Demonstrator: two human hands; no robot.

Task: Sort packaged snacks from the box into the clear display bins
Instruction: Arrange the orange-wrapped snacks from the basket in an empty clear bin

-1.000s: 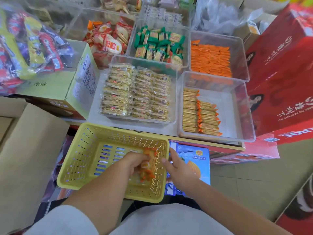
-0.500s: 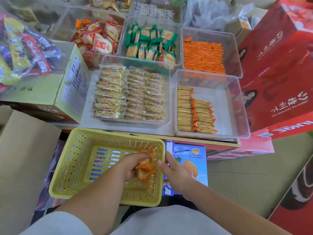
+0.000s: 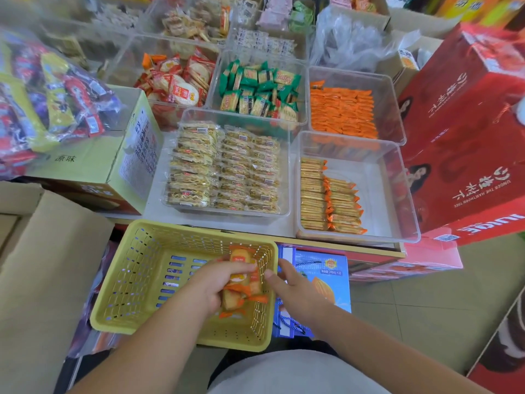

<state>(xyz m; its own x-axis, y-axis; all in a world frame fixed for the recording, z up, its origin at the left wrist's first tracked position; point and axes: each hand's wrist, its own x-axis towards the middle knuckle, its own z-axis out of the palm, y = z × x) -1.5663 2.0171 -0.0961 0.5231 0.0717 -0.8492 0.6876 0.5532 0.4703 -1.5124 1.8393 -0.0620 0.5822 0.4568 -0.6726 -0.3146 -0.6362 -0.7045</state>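
– One handful of packs point(image 3: 241, 280) in the left hand point(image 3: 210, 282), fingers curled round the bunch, low in the right end of the basket point(image 3: 122, 280). Right hand point(image 3: 297, 287) is just outside that end, fingers loosely straight, holding nothing; we can't tell if it touches the wall
– So we're on the lift-out. Where to?
– Our guess: the front right bin point(image 3: 397, 194). Same orange-ended packs lie there in two rows on its left side; the right half is bare floor
– Grip looks messy
– Agreed. Packs point different ways, and some sit below the fist; we can't tell if they're held or lying on the basket floor. We'd bring the right hand under the loose ones before lifting, else they likely drop back
– Clearance?
– Basket wall stands tall beside the bunch, so we lift straight up first, then forward and right. The bin's near rim sits just past the basket's far corner; we clear that before lowering
– Neighbours?
– The red box point(image 3: 468, 137) is just beside the bin on the right, so no approach from there. The middle bin point(image 3: 287, 166) is just beside it on the left, and full. We come in from the front
– Landing spot?
– Bare floor right of the second row, packs flat, orange ends in line with the rest
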